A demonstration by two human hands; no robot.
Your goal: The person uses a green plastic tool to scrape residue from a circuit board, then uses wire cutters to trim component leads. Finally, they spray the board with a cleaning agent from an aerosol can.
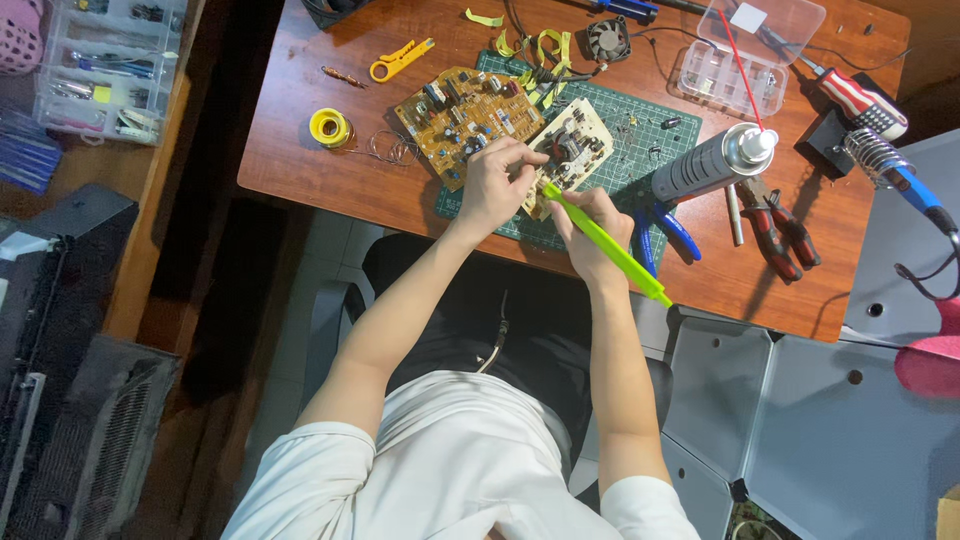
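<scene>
fingers of the left hand [492, 185] curl down onto the edge of a small cream-coloured circuit board [572, 150], pinning it on the green gridded cutting mat [640, 130]. the right hand [590, 232] is clenched around a long bright-green plastic tool [605, 243], its tip meeting the board's near edge. just beside the small board lies a larger tan circuit board [460, 118]. a grey metal spray can [712, 160] lies to the right, with blue-handled pliers [662, 228] near it on the brown wooden table [300, 150].
</scene>
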